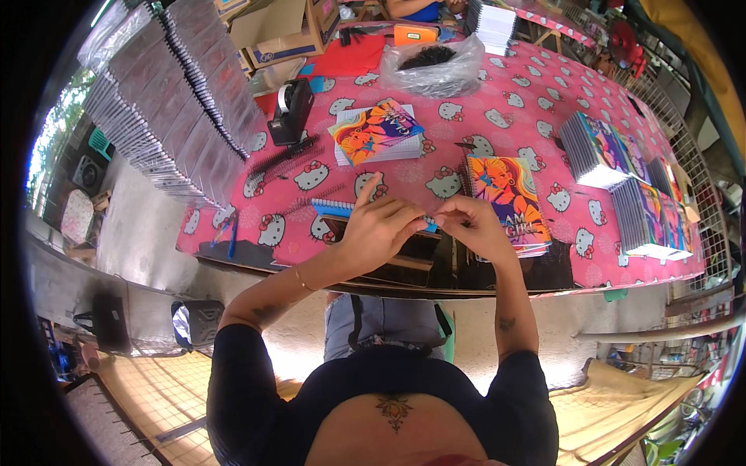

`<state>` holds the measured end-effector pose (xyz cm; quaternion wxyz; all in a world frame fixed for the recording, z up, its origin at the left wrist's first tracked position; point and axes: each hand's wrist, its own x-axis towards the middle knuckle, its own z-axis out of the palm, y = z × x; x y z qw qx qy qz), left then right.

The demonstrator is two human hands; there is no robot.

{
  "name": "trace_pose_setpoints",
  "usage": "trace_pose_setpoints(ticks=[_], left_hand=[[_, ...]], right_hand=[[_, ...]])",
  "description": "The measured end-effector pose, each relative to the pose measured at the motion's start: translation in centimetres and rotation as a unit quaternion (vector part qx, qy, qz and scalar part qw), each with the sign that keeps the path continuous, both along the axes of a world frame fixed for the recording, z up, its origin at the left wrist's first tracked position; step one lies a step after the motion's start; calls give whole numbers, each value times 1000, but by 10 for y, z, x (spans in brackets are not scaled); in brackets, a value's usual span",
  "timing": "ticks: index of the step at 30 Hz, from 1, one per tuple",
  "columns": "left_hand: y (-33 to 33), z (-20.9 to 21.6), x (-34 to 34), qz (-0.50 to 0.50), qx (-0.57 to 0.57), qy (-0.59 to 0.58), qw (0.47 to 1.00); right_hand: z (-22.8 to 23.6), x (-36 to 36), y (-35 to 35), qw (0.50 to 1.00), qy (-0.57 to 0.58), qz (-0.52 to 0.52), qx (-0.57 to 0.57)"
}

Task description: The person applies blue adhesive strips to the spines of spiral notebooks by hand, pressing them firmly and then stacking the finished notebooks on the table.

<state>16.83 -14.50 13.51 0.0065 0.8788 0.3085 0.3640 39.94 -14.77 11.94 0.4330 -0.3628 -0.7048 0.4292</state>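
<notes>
At the table's near edge my left hand (382, 227) is closed over a notebook (332, 208) with a blue cover, its bound edge facing away from me. My right hand (468, 224) pinches at the right end of that bound edge; whatever lies between the fingertips is too small to make out. Just right of it is a pile of spiral notebooks (509, 194) with a colourful illustrated cover. Farther off rests a pile of loose covers and pages (377, 132). Black spiral coils (286, 158) lie left of my left hand.
Tall plastic-wrapped notebook stacks (144, 101) stand at left, beside a black tape dispenser (291, 111). Farther back are a cardboard box (315, 31), a clear bag (458, 74) with black contents and another person (416, 9). More notebook stacks (594, 151) are at right. A blue pen (233, 237) lies front left.
</notes>
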Motion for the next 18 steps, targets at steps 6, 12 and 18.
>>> trace_pose_setpoints(ticks=[6, 12, 18], left_hand=[[-15, 5, 1, -9, 18, 10, 1000], [-28, 102, -8, -56, -175, -391, 902], [91, 56, -18, -75, -140, -82, 984]], right_hand=[[-12, -28, -16, 975, -77, -162, 130], [46, -69, -88, 927, -1, -246, 284], [51, 39, -49, 901, 185, -382, 94]])
